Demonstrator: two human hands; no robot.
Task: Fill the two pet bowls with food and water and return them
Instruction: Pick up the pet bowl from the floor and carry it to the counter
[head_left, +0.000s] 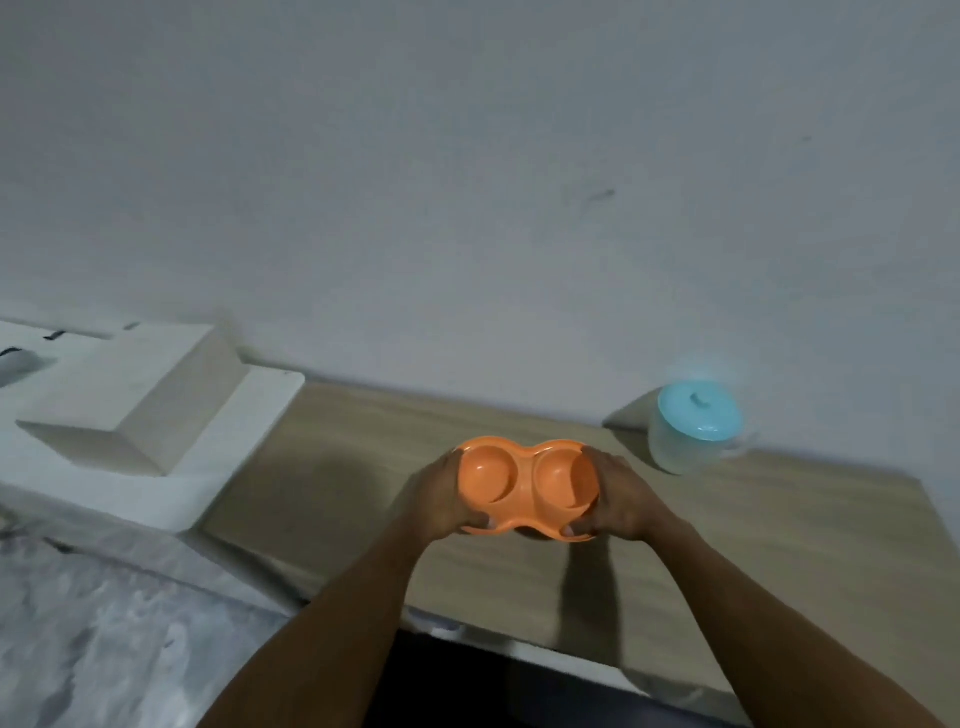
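Head view: grey wall (467, 156) fills the upper frame; wooden table (363, 457) spans the lower half; white stepped block (145, 405) at left; orange double bowl (524, 483) at lower centre, held above the table and tilted toward the camera, both wells apparently empty; lidded container (685, 441) at right, blurred, possibly the food; left hand (441, 499) and right hand (623, 499) each grip one end, thumbs pinching the near rim, fingers curled round the outer edges, likely for a steady carry.
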